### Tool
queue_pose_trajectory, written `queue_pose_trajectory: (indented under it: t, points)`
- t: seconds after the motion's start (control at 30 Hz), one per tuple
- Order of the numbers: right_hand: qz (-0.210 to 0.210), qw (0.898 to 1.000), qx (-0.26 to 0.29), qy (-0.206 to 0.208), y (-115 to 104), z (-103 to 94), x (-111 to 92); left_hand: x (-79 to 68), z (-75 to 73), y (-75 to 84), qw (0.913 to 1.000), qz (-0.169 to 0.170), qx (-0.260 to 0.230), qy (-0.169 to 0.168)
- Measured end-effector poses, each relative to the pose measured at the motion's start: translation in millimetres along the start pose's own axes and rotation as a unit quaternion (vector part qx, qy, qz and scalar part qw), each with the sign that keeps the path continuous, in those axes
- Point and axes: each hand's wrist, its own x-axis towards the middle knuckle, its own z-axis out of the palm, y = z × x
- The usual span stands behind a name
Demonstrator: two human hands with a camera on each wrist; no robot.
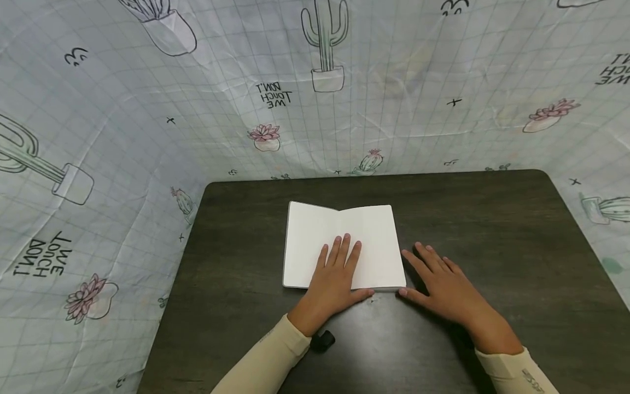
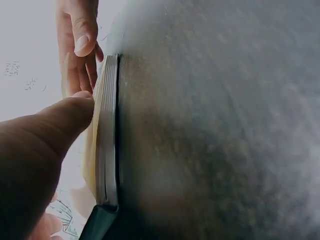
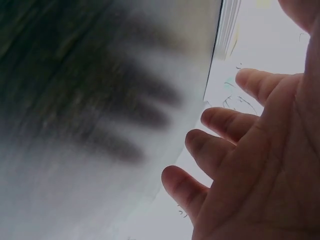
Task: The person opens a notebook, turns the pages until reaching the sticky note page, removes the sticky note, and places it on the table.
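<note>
A notebook [image 1: 307,230] with blank white pages lies open on the dark table. My left hand [image 1: 334,279] rests on its lower middle, fingers straight and pointing away, thumb out along the near edge. In the left wrist view, the notebook's page block [image 2: 106,135] and dark cover show edge-on beside my left thumb [image 2: 45,130]. Just off the notebook's right side is my right hand [image 1: 448,287], fingers extended and spread, holding nothing. The right wrist view shows its palm and fingers [image 3: 215,155] apart from the tabletop, with finger shadows below and the notebook's corner [image 3: 227,30] near.
The dark wooden table [image 1: 236,235] has rounded far corners. A pale cloth [image 1: 394,109] printed with cacti and a grid hangs behind it and along both sides. A small black object [image 1: 322,341] shows beside the left wrist, probably attached to it.
</note>
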Motion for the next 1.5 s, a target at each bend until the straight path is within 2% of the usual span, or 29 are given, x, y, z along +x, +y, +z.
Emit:
queue_pose_trajectory:
  t: [0.33,0.53,0.73,1.0,1.27,1.37,1.5]
  points:
    - [-0.011,1.000,0.000,0.009,-3,5.8,3,-14.6,-4.8,-8.9,0.9988,-0.007,-0.037,0.032]
    - [-0.018,1.000,0.006,0.016,-8,7.2,7,-25.8,-8.4,-17.3,0.9945,-0.016,-0.067,0.078]
    - [-0.018,1.000,0.004,0.014,-11,7.3,13,-34.8,-7.1,-25.8,0.9868,-0.033,-0.093,0.128]
    - [-0.019,1.000,-0.003,0.006,-11,10.7,19,-47.0,-6.9,-35.6,0.9766,-0.063,-0.118,0.168]
    - [-0.012,1.000,-0.007,0.000,-10,13.9,20,-53.5,-5.8,-48.2,0.9534,-0.097,-0.177,0.224]
    - [-0.011,1.000,-0.009,0.004,-10,13.4,20,-54.2,-4.1,-54.5,0.9474,-0.113,-0.180,0.239]
    - [-0.012,1.000,-0.009,0.010,-11,11.3,19,-55.0,-1.9,-60.3,0.9452,-0.120,-0.164,0.256]
